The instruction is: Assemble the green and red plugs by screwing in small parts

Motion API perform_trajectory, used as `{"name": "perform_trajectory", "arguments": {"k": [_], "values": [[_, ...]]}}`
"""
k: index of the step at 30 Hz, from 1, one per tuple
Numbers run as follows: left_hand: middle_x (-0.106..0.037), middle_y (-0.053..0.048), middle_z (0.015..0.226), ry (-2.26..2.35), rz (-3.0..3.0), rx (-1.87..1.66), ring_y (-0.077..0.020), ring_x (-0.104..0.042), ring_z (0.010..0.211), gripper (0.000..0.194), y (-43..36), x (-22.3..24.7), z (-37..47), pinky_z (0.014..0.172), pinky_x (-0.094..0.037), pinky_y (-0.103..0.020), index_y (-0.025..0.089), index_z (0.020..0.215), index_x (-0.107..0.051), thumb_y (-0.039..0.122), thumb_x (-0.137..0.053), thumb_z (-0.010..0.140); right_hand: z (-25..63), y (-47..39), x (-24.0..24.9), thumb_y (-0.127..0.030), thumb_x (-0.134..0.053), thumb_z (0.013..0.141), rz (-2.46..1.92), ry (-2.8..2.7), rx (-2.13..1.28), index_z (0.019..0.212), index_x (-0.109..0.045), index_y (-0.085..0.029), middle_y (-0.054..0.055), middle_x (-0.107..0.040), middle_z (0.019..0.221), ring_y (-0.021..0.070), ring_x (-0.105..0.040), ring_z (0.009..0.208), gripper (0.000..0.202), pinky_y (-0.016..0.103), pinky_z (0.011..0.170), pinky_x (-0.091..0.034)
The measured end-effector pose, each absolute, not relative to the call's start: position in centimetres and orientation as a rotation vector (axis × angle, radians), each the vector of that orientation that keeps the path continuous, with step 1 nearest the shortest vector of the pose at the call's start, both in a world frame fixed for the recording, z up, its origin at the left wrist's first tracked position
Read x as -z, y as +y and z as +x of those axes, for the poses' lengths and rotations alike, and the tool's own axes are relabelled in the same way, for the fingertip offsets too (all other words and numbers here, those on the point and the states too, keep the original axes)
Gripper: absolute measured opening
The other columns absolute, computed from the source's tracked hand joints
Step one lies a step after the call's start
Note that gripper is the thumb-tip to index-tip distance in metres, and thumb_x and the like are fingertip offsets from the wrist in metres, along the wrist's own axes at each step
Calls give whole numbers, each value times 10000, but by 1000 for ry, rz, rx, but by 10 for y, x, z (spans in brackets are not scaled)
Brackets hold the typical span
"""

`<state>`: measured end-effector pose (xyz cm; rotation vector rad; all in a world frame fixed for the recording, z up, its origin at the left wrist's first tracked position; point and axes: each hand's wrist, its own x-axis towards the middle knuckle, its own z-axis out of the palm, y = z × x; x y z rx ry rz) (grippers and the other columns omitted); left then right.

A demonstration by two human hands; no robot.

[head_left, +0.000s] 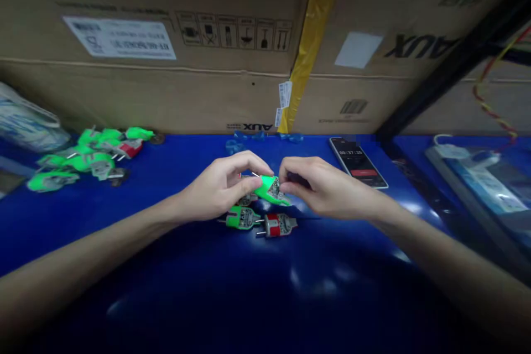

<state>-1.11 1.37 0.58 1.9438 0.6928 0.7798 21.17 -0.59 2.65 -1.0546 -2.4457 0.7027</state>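
Note:
Between my hands is a green plug piece [269,188] with a grey circuit board showing in it. The thumb and fingers of my left hand [226,185] pinch its prong end. My right hand [321,185] has its fingers pinched together at the board side of the same piece; its fingertips are partly hidden. Just below, on the blue table [186,276], lie another green plug piece [240,218] and a red and grey one [279,225], both with boards exposed. One more piece is partly covered by my left hand.
Several green plug pieces [89,160] and a red one [129,148] are heaped at the left. A phone [359,162] lies at the right, near a power strip [460,157]. Cardboard boxes [186,94] stand along the back, beside a black post [418,83].

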Motion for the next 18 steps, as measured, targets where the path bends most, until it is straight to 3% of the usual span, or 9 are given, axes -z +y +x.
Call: {"name": "perform_trajectory", "arguments": {"k": [6,10,13,18], "values": [[-671,-75,948,679,1537,-639,-183,-655,831,366,20,4,-14,699,-534,-279,138,1040,-623,455,-669,862,216,-4,-29,-194,-538,915,-885,-2403,-888,807,-562,-153,-6,-579,746,102,-486,664,117,225,633,-367],[-658,-83,1003,623,1858,-765,-183,-639,916,249,20,1,-12,795,-529,-290,137,993,-651,366,-642,897,218,1,-30,-267,-559,916,-1051,-2420,-888,824,-615,-139,-7,-598,707,99,-476,619,167,229,593,-343],[-626,-81,1050,622,2100,-834,-170,-619,952,159,16,-1,-11,770,-528,-259,157,1001,-662,279,-592,927,217,1,-30,-320,-561,919,-1241,-2420,-840,790,-616,-147,-11,-592,656,102,-466,586,222,238,569,-316],[-596,-72,1057,651,2303,-812,-143,-596,950,138,8,0,-11,743,-515,-216,165,1037,-655,206,-575,932,211,-7,-25,-202,-539,912,-1320,-2489,-636,788,-579,-149,30,-621,753,122,-516,674,140,249,622,-317]]}}
